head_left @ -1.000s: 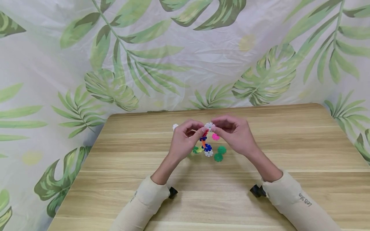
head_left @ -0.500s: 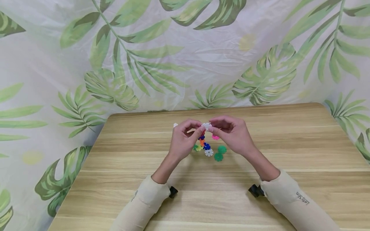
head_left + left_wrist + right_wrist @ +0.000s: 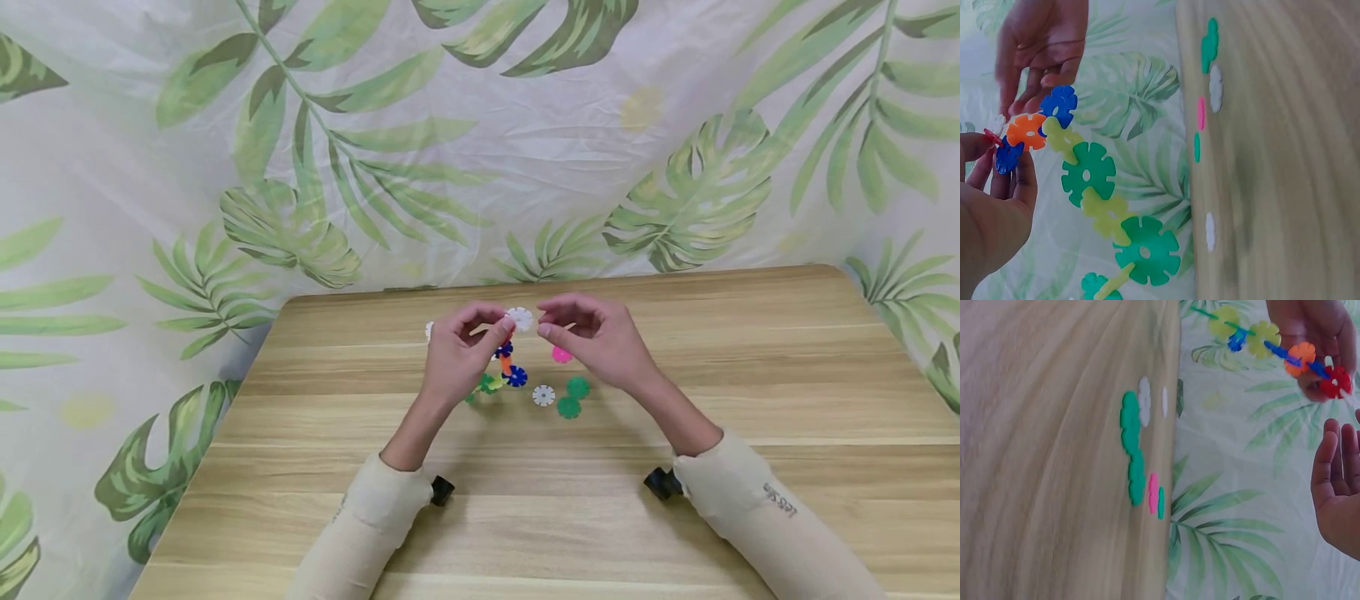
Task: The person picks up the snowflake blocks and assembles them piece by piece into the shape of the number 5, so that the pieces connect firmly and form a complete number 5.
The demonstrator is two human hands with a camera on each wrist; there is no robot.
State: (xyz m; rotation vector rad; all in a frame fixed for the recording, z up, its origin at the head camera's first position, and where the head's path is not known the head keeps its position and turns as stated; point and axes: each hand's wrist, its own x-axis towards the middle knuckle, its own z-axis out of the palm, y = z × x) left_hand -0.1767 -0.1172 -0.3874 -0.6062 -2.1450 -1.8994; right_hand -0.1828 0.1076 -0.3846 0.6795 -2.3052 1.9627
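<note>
My left hand [image 3: 459, 354] pinches the upper end of a chain of slotted plastic snowflake discs, near a red disc [image 3: 1336, 382] and a white disc [image 3: 520, 318]. From there the chain hangs through a blue disc [image 3: 1008, 156], an orange disc [image 3: 1019, 132], another blue disc and several yellow and green ones. A large green disc [image 3: 1146, 250] shows near its lower end in the left wrist view. Just right of the white disc, my right hand [image 3: 600, 337] holds nothing; its fingers are loosely bent and apart from the chain.
On the wooden table [image 3: 750, 417] lie a loose white disc [image 3: 543, 395], two green discs [image 3: 573, 398] and a pink disc [image 3: 562, 354]. Another white disc [image 3: 429, 331] shows beyond my left hand. A leaf-patterned cloth [image 3: 525, 150] hangs behind the table.
My right fingers have come off the white disc. My left hand has moved left with the chain, and the loose white disc on the table now shows apart from it.
</note>
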